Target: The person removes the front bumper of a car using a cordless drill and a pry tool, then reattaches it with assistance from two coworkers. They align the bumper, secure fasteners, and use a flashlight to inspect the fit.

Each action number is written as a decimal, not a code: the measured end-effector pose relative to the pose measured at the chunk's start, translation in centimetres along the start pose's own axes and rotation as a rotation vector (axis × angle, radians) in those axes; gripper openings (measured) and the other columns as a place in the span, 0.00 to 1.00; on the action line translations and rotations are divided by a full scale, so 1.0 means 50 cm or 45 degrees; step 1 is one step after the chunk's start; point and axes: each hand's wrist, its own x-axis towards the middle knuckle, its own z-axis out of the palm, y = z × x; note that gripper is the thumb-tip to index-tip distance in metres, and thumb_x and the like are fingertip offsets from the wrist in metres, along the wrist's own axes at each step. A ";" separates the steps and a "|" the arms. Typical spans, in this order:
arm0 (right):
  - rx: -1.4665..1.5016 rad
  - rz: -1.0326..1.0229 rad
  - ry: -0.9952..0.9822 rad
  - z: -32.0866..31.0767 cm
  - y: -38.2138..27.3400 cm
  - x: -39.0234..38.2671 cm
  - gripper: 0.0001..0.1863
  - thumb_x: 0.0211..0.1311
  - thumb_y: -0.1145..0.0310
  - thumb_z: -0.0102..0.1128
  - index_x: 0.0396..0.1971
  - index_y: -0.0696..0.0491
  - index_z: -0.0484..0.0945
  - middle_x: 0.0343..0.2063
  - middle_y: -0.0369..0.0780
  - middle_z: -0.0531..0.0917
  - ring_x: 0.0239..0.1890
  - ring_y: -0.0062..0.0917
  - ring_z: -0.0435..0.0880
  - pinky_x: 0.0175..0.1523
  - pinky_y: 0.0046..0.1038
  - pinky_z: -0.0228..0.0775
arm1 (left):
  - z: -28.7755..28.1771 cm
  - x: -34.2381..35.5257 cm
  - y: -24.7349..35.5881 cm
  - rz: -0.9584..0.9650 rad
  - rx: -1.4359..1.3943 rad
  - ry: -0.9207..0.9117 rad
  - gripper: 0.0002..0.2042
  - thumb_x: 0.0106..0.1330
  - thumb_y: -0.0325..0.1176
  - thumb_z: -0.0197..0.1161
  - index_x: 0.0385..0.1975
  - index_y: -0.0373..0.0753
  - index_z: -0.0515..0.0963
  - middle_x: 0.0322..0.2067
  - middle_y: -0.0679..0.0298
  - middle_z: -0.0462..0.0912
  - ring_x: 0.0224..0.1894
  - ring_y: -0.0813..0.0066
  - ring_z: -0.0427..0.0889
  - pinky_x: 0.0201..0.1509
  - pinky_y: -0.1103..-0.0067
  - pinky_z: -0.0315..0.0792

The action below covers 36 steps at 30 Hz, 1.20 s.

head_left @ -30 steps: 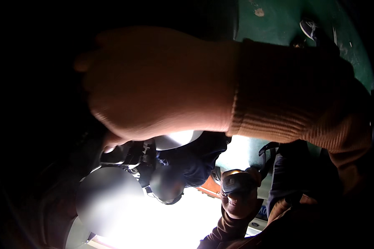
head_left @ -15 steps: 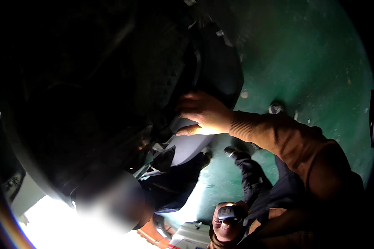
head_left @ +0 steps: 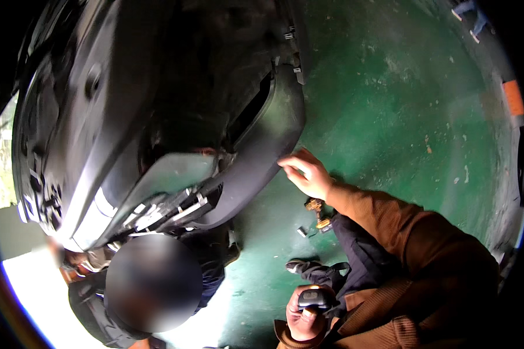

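A dark vehicle bumper (head_left: 256,168) curves along the front of a vehicle with its black inner parts exposed. My right hand (head_left: 307,173) reaches in from the right, its fingers apart and its fingertips at the bumper's outer edge. Whether they touch it or hover just short of it, I cannot tell. Low in the view, my left hand (head_left: 304,317) is closed around a small black flashlight (head_left: 315,299), with a glow along its top edge and the thumb below.
Another person in dark clothes (head_left: 87,308) crouches at the lower left, close to the vehicle. A yellow and black cordless drill (head_left: 318,215) stands on the green floor (head_left: 390,116) beside my leg. A second person's legs (head_left: 471,17) show at the upper right.
My right hand has come off the bumper's inner side to its outer edge. The picture is brighter and the view has shifted, showing more of the vehicle. The flashlight stays in my left hand.
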 end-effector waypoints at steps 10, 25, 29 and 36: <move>-0.047 0.928 -0.638 -0.108 0.026 -0.518 0.09 0.69 0.66 0.62 0.46 0.50 0.84 0.37 0.43 0.89 0.40 0.36 0.90 0.44 0.34 0.80 | 0.053 0.182 0.109 -0.021 0.010 -0.334 0.33 0.65 0.55 0.72 0.57 0.31 0.72 0.39 0.61 0.82 0.32 0.76 0.81 0.31 0.82 0.74; -0.526 -0.576 -0.261 -0.055 0.098 0.317 0.17 0.59 0.72 0.66 0.49 0.54 0.81 0.52 0.42 0.82 0.59 0.40 0.77 0.65 0.40 0.70 | 0.160 0.532 0.022 0.433 -0.041 -0.068 0.36 0.76 0.69 0.37 0.45 0.35 0.74 0.11 0.72 0.65 0.13 0.79 0.59 0.25 0.76 0.57; -0.458 -0.612 -0.208 -0.037 0.104 0.298 0.16 0.58 0.72 0.67 0.47 0.54 0.80 0.47 0.42 0.81 0.57 0.40 0.76 0.63 0.40 0.70 | 0.137 0.545 0.008 0.428 -0.090 -0.143 0.37 0.71 0.70 0.43 0.47 0.35 0.73 0.17 0.68 0.68 0.19 0.75 0.63 0.30 0.74 0.61; -0.438 -0.644 -0.116 -0.025 0.119 0.289 0.14 0.57 0.73 0.66 0.44 0.54 0.81 0.44 0.42 0.80 0.54 0.39 0.77 0.61 0.39 0.71 | 0.113 0.542 -0.010 0.297 -0.108 -0.225 0.40 0.61 0.72 0.56 0.51 0.35 0.71 0.31 0.60 0.74 0.33 0.66 0.73 0.42 0.67 0.70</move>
